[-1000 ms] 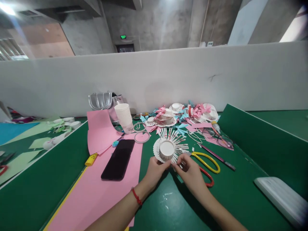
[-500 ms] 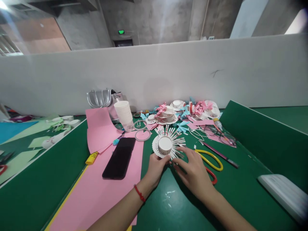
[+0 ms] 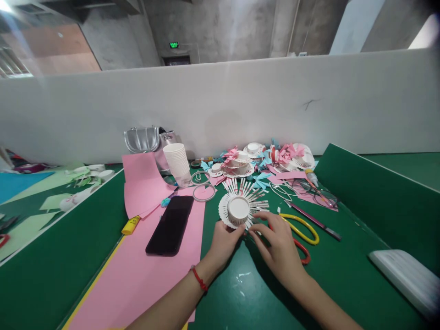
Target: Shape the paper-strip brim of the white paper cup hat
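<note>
At the left of the table [image 3: 227, 307], a yellow tube [image 3: 131, 225] lies by the edge of the pink paper [image 3: 117, 279], and a black phone [image 3: 171, 225] rests flat on the sheet, perhaps helping to keep it down. Beyond the phone, a stack of paper cups [image 3: 177, 161] leans slightly, nested probably to save room. Near the middle, the left hand [image 3: 223, 243] has its grip closed on the near rim of the cut paper cup [image 3: 239, 209], thumb on top; holding just that edge seems meant to leave the strips free. The cup's round end faces up, with a scalloped edge on its left and loose strips fanned out on its far and right sides. The right hand [image 3: 278, 243] has its grip curled at the cup's near right strips; I cannot tell whether it pinches one. Just beside it, scissors [image 3: 311, 233] lie with handles apart, likely left within reach. Farther right, a purple pen [image 3: 315, 222] lies slantwise, apart from the hands
</note>
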Demonstrator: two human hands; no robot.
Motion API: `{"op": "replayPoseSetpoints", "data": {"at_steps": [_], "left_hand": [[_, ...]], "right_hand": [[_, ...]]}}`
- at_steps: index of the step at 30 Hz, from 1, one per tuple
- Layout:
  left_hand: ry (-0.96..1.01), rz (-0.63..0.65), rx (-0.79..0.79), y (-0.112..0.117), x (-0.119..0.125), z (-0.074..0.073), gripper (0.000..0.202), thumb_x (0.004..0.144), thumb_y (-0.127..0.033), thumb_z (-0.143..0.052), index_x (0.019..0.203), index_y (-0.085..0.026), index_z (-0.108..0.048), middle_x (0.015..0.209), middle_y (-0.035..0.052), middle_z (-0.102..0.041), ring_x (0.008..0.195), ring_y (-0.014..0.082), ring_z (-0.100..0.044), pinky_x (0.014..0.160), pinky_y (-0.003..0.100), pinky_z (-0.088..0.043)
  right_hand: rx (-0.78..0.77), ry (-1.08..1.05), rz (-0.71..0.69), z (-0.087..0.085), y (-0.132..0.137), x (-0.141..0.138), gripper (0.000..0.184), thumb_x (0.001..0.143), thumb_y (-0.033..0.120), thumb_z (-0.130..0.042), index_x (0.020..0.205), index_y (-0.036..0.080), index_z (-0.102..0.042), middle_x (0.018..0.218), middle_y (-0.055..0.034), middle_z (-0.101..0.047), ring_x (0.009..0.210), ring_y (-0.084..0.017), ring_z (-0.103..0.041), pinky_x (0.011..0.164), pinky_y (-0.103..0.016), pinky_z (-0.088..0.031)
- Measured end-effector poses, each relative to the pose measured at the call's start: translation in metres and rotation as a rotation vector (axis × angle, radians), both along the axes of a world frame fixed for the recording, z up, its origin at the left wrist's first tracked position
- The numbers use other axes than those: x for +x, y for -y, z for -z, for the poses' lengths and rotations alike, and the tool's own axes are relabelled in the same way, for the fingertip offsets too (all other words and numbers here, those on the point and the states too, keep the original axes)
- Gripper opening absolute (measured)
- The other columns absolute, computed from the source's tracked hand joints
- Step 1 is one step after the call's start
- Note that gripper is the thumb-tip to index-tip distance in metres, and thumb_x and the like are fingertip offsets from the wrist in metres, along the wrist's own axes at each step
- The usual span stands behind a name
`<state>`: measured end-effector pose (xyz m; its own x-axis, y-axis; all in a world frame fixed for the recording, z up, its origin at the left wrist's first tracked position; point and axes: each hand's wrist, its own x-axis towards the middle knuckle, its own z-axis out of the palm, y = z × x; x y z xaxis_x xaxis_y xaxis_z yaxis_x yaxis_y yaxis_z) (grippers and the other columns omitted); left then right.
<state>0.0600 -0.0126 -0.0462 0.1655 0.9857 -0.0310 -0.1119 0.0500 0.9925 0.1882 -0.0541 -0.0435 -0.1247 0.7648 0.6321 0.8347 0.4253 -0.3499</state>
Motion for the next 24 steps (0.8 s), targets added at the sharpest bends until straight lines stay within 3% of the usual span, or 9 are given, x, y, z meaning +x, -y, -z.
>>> {"op": "replayPoseSetpoints", "data": {"at_steps": [7, 14, 19, 24], "left_hand": [[-0.117, 0.039, 0.091, 0.0029, 0.0021, -0.0050, 0.014, 0.061, -0.018, -0.060, 0.071, -0.010, -0.064, 0.066, 0.0026, -0.064, 0.060, 0.0126, -0.052, 0.058, 0.021, -0.041], [-0.208, 0.077, 0.151, 0.0037, 0.0002, -0.0038, 0.007, 0.062, -0.016, -0.057, 0.063, -0.009, -0.061, 0.059, 0.0008, -0.059, 0.054, 0.0104, -0.047, 0.053, 0.019, -0.038], [-0.159, 0.135, 0.106, 0.0039, -0.0008, -0.0010, 0.014, 0.064, -0.017, -0.057, 0.073, -0.008, -0.062, 0.067, 0.0044, -0.062, 0.059, 0.0128, -0.051, 0.057, 0.022, -0.040], [-0.102, 0.122, 0.070, 0.0048, 0.0002, -0.0014, 0.016, 0.063, -0.019, -0.060, 0.075, -0.008, -0.062, 0.076, 0.0073, -0.066, 0.066, 0.0153, -0.055, 0.062, 0.024, -0.043]], "right_hand": [[-0.086, -0.179, -0.008, 0.0068, -0.0091, 0.0051, 0.009, 0.074, 0.018, -0.050, 0.069, 0.020, -0.057, 0.087, -0.0071, -0.056, 0.082, -0.022, -0.053, 0.067, -0.035, -0.041], [-0.310, -0.458, -0.024, 0.0022, -0.0097, 0.0038, 0.006, 0.070, 0.017, -0.053, 0.065, 0.019, -0.056, 0.068, -0.0037, -0.060, 0.067, -0.019, -0.054, 0.064, -0.032, -0.041], [-0.518, -0.774, -0.046, -0.0013, -0.0108, 0.0039, 0.009, 0.064, 0.024, -0.058, 0.060, 0.017, -0.054, 0.054, 0.0008, -0.055, 0.049, -0.014, -0.050, 0.049, -0.025, -0.039], [-0.512, -0.898, -0.054, -0.0008, -0.0110, 0.0025, 0.012, 0.062, 0.025, -0.060, 0.058, 0.016, -0.053, 0.051, 0.0025, -0.053, 0.048, -0.012, -0.048, 0.048, -0.023, -0.038]]}}
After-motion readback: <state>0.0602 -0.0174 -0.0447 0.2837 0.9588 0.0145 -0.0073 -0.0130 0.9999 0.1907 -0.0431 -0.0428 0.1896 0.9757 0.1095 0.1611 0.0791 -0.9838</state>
